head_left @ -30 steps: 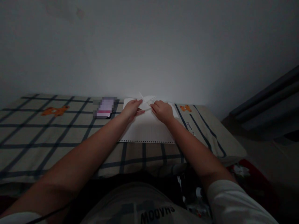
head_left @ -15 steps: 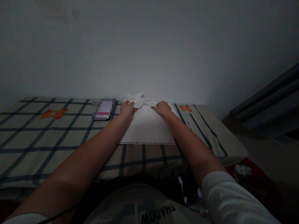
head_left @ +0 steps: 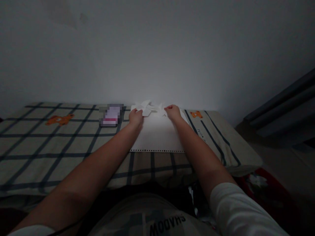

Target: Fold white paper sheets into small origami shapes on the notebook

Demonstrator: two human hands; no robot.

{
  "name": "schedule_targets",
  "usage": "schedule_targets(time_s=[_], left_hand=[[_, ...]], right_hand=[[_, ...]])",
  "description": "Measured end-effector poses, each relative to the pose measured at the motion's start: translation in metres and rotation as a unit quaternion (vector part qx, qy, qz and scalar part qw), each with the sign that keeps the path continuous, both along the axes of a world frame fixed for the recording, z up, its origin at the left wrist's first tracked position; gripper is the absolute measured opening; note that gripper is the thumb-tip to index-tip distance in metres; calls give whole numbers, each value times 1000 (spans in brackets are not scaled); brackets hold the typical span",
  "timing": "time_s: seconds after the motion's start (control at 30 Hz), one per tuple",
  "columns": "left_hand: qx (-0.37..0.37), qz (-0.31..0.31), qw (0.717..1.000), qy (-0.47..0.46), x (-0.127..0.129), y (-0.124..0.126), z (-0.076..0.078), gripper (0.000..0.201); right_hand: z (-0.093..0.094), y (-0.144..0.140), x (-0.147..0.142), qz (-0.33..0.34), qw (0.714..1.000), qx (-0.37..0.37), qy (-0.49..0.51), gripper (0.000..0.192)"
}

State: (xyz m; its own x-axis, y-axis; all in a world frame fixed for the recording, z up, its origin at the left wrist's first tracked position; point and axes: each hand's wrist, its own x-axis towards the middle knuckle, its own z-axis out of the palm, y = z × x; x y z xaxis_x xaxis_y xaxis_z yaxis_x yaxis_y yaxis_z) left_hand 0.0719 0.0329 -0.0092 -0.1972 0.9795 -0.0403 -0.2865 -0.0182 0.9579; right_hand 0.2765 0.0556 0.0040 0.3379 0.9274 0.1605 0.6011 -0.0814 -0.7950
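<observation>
Before you, the sheet (head_left: pixel 158 136) lies on the tablecloth (head_left: pixel 73 144), the phone (head_left: pixel 112 115) to its left, the paper (head_left: pixel 146 111) over its far part, the wall (head_left: pixel 157 49) behind.

Left hand (head_left: pixel 136 118) and right hand (head_left: pixel 174 113), nearly meeting at the folded white paper (head_left: pixel 145 107) one second earlier, now stand apart; the paper has shifted left with the left hand; a small white paper piece (head_left: pixel 161 109) now rises beside the right hand's fingers (head_left: pixel 169 108).
</observation>
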Motion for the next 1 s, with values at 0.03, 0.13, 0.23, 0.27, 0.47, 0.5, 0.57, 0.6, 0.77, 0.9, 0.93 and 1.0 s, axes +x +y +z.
schedule_targets(time_s=[0.03, 0.13, 0.23, 0.27, 0.47, 0.5, 0.57, 0.6, 0.77, 0.9, 0.93, 1.0], left_hand=[[-5, 19, 1000, -13, 1, -1, 2, 16], [-24, 47, 997, -54, 3, -5, 10, 14], [-38, 33, 995, -81, 5, -12, 17, 19], [-40, 23, 995, -88, 6, -15, 19, 19], [-26, -52, 992, -109, 20, -26, 27, 14], [-21, -64, 992, -110, 22, -27, 28, 14], [-13, -86, 990, -110, 25, -28, 31, 12], [-9, -95, 989, -111, 25, -29, 32, 12], [1, -142, 983, -120, 25, -31, 38, 14], [-6, -157, 978, -135, 28, -35, 37, 14], [-10, -158, 978, -137, 29, -36, 36, 13], [-24, -159, 977, -137, 30, -38, 34, 11]], right_hand=[[2, 1, 3, -18, 999, 25, 29, 16], [11, -2, 10, -46, 989, 89, 113, 26], [20, -11, 7, -17, 977, 104, 185, 30], [21, -15, 3, 9, 971, 99, 217, 29], [19, -33, -19, 153, 900, 17, 408, 19], [18, -35, -20, 147, 901, 14, 408, 18], [16, -36, -21, 135, 902, 14, 409, 16], [15, -37, -21, 133, 902, 17, 411, 15], [12, -35, -20, 170, 858, 7, 484, 8], [17, -37, -20, 144, 828, -14, 542, 10], [19, -39, -20, 132, 824, -18, 550, 12], [22, -42, -17, 113, 820, -20, 560, 13]])
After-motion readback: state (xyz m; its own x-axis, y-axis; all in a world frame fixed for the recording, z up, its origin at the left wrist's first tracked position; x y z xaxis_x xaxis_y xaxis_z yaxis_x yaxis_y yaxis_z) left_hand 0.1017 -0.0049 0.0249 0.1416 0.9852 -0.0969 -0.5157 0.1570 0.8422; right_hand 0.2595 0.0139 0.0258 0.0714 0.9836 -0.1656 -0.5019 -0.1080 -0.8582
